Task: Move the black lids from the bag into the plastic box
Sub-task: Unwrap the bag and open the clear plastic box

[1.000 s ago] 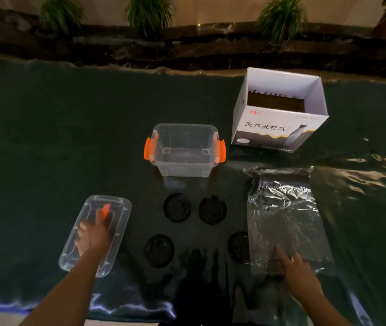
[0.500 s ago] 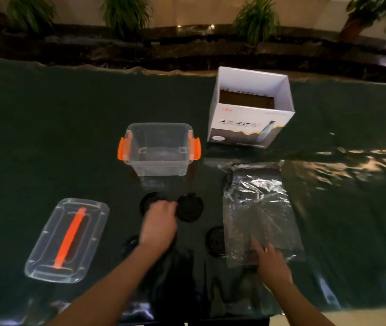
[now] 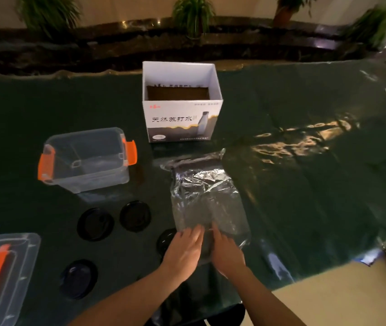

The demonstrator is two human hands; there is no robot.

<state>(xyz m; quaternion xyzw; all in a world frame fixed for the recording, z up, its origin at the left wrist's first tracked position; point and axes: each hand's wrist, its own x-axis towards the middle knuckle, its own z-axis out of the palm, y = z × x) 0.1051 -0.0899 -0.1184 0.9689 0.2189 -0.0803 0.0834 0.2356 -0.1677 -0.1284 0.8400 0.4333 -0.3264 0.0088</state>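
A crinkled clear plastic bag (image 3: 205,198) lies flat on the dark green table cover. Both my hands meet at its near end: my left hand (image 3: 183,250) and my right hand (image 3: 226,251) lie with fingers extended on the bag's edge. Something dark sits between them, too hidden to identify. Black round lids lie on the cover: two side by side (image 3: 95,224) (image 3: 135,216), one nearer me (image 3: 79,278), and one (image 3: 166,240) partly hidden by my left hand. The empty clear plastic box (image 3: 86,158) with orange latches stands behind them.
The box's clear cover with an orange handle (image 3: 1,276) lies at the near left. An open white cardboard carton (image 3: 180,102) stands behind the bag. The table's near edge and a tan floor show at the lower right. Plants line the far ledge.
My left hand left the box's cover, passed over the lids and now lies on the bag's near end beside my right hand. The view has shifted to the right.
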